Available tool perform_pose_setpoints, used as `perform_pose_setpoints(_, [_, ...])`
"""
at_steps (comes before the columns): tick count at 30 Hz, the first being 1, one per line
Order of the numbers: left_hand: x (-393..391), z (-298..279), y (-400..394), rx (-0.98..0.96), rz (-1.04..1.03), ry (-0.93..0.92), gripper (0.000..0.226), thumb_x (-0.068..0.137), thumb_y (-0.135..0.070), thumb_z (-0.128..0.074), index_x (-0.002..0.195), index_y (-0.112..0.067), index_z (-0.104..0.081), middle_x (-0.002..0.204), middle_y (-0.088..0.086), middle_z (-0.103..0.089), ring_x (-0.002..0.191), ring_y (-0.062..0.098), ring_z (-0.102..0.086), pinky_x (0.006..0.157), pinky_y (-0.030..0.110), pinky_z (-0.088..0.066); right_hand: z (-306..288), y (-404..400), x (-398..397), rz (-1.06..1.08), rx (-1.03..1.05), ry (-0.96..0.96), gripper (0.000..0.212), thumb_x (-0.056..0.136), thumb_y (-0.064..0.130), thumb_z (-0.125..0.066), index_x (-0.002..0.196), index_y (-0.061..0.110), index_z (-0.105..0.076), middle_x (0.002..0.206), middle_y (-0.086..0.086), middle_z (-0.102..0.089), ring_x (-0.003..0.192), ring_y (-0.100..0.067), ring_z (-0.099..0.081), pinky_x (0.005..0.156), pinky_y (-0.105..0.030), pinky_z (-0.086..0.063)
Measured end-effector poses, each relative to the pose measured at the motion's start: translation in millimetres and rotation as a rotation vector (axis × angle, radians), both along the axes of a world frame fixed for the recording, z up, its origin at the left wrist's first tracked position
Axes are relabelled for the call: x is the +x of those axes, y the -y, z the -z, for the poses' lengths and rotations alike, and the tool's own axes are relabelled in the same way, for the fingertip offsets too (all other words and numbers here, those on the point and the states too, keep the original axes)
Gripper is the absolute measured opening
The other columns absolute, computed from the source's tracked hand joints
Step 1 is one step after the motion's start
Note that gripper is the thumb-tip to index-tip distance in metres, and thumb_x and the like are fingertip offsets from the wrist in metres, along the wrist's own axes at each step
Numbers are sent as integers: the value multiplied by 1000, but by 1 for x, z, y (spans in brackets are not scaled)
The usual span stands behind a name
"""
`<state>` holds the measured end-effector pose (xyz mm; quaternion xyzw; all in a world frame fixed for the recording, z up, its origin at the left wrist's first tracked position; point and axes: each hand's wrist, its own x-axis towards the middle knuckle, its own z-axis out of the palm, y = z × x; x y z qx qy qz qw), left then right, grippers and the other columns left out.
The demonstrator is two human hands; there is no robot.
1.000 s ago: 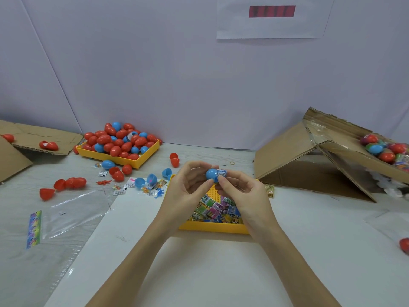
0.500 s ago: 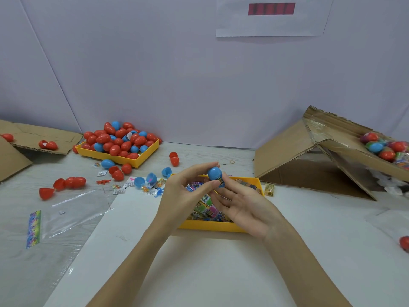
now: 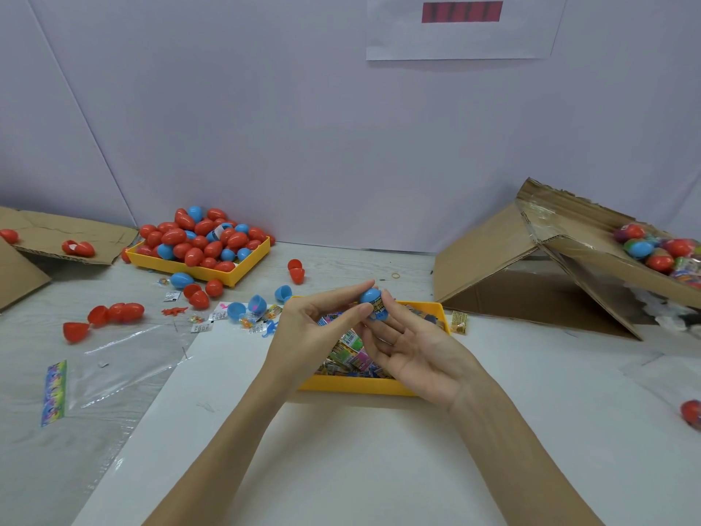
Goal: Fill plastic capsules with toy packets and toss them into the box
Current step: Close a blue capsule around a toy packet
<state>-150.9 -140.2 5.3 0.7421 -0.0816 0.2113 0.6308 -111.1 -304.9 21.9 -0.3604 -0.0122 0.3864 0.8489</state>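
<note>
A blue capsule (image 3: pixel 373 302) with a printed toy packet sticking out of its seam sits between both hands, above the yellow tray (image 3: pixel 352 385) of toy packets. My left hand (image 3: pixel 315 328) pinches the capsule between thumb and forefinger. My right hand (image 3: pixel 413 343) lies palm up beneath it, and its thumb and fingertips hold the capsule's right side. The cardboard box (image 3: pixel 591 256) stands tilted at the right, with several filled capsules (image 3: pixel 660 252) inside.
A second yellow tray (image 3: pixel 242 273) heaped with red and blue capsules stands at the back left. Loose capsule halves (image 3: pixel 113 315) and small packets lie scattered before it. Clear plastic bags (image 3: pixel 113 362) lie at the left, flat cardboard (image 3: pixel 76 237) at the far left. One red capsule (image 3: pixel 692 411) lies at the right edge.
My right hand has turned palm up and dropped under the capsule. The two capsule halves have come together around the packet. My left hand stays pinched on it.
</note>
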Motion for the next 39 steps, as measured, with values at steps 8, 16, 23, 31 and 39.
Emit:
perform_pose_setpoints(8, [0, 1, 0, -63, 40, -43, 35, 85, -28, -74, 121, -29, -74, 116, -12, -76, 114, 6, -69, 98, 25, -55, 1, -1, 0, 28, -77, 46, 18, 81, 27, -80, 92, 13, -85, 115, -18, -75, 104, -25, -76, 74, -25, -61])
perform_pose_setpoints(16, [-1, 0, -4, 205, 60, 78, 42, 90, -17, -77, 130, -24, -68, 121, -12, -72, 118, 14, -66, 98, 25, -53, 6, -3, -1, 56, -282, 314, 43, 92, 46, -69, 104, 5, -76, 87, -8, -74, 86, -19, -73, 77, -27, -59])
perform_pose_setpoints(23, [0, 3, -2, 162, -39, 190, 36, 85, -11, -81, 119, -15, -73, 112, -5, -75, 112, 21, -69, 93, 25, -57, 4, 2, 3, -115, 40, 3, 34, 96, 29, -70, 106, -2, -78, 110, -19, -74, 98, -28, -75, 88, -38, -60])
perform_pose_setpoints(31, [-1, 4, 1, 183, -157, 287, 36, 81, -19, -82, 117, -15, -75, 111, -9, -75, 109, 19, -70, 92, 22, -55, 6, -4, 0, -67, 64, 18, 35, 99, 30, -65, 104, -2, -78, 117, -23, -73, 104, -30, -75, 88, -38, -62])
perform_pose_setpoints(39, [-1, 5, -1, 259, -198, 234, 46, 81, -22, -83, 124, -17, -70, 111, -10, -74, 105, 13, -70, 90, 17, -54, 11, -6, 0, 212, -377, 572, 40, 94, 29, -69, 123, 1, -65, 103, -13, -79, 100, -23, -76, 81, -29, -60])
